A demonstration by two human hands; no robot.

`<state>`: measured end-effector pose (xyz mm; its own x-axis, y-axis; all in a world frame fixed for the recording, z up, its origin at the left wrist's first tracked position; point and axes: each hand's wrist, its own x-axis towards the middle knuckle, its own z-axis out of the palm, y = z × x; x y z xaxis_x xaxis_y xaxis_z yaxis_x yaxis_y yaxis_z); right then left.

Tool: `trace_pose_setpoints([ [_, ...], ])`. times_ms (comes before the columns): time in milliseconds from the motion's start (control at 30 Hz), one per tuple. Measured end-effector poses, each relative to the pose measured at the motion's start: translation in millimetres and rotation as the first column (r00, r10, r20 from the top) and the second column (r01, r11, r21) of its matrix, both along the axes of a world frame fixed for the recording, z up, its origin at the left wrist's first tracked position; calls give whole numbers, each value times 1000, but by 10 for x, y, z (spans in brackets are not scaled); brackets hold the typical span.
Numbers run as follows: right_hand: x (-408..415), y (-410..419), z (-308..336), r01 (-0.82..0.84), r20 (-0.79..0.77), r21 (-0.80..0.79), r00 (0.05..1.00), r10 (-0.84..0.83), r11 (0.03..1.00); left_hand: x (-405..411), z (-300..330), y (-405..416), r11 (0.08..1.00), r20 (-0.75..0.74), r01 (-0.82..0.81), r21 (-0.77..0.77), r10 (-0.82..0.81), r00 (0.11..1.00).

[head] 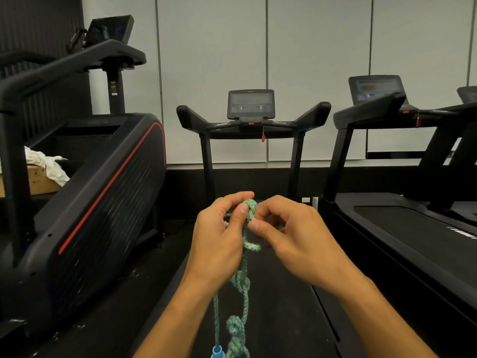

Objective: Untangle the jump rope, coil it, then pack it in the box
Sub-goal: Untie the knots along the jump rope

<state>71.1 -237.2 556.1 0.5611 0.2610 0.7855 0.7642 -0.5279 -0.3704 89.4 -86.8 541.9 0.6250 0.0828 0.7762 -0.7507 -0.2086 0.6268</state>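
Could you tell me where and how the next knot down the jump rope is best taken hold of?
Judging by its pose, pinch the knot from both sides with fingertips: it hangs free in the jump rope below the left hand and right hand. Its bulging loops face sideways, offering a purchase to pull apart.

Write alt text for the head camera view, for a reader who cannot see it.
A person's left hand and right hand pinch the top knot of a green-and-blue jump rope, which hangs down knotted in several places to a blue handle. Treadmills stand ahead against a pale wall, and a cardboard box sits at far left.
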Motion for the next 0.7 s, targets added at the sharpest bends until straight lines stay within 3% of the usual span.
trace_pose_setpoints([
  [167, 37, -95, -5, -209, -114, -14, 972, 206, 978, 5, 4, 15, 1000, -5, 3, 19, -3, 1000],
  [267, 25, -137, -2, -252, -170, 92, 949, 264, 963, -11, 13, 7, 999, -33, 54, -6, -54, 998],
  [367, 0, -104, 19, -174, -205, 209, 954, 217, 962, -17, 17, -9, 993, -78, 115, -16, -116, 990],
  [500, 16, -25, -1, 12, -176, 112, 984, 8, 994, -7, 6, -16, 992, -99, 125, -20, -126, 987],
  [600, 66, -43, -8, -37, -160, 112, 986, 55, 993, 3, 14, 31, 993, -106, 118, -30, -120, 987],
  [700, 46, -103, 42, -167, -238, 172, 949, 206, 971, -12, 27, 58, 985, -153, 160, -59, -167, 974],
])
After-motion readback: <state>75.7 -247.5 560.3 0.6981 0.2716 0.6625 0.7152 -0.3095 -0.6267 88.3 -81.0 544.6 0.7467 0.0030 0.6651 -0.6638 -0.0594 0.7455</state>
